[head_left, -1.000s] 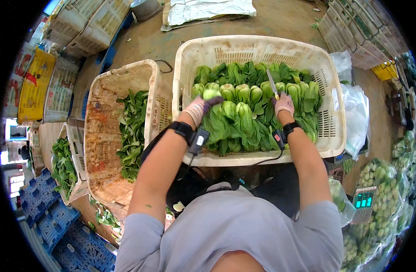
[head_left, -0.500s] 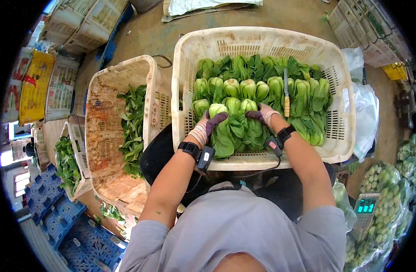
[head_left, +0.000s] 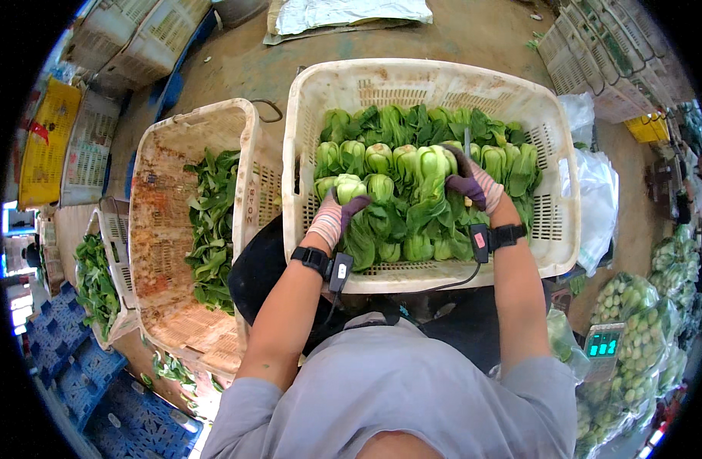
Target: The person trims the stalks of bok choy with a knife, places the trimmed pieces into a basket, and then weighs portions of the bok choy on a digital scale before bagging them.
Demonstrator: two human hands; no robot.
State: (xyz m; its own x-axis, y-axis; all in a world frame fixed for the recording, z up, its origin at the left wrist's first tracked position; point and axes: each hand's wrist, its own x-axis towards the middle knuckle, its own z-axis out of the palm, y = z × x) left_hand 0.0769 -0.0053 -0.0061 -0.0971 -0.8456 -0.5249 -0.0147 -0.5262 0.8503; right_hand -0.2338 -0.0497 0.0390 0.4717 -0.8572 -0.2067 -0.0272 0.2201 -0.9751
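Note:
Rows of green bok choy lie in a large off-white plastic crate in front of me. My right hand, in a purple and striped glove, grips one bok choy by its side and lifts it above the others, white base pointing away from me. My left hand, gloved alike, is wrapped round another bok choy in the near row at the left. A knife lies on the vegetables behind my right hand, which covers much of its handle.
A second, dirtier crate with loose green leaves stands at the left. Blue pallets lie at the lower left. Bagged produce and a scale display sit at the right, with white plastic bags beside the crate.
My right hand has raised a bok choy from the near row and moved up and right. The left hand stays at its bok choy. The view has shifted slightly.

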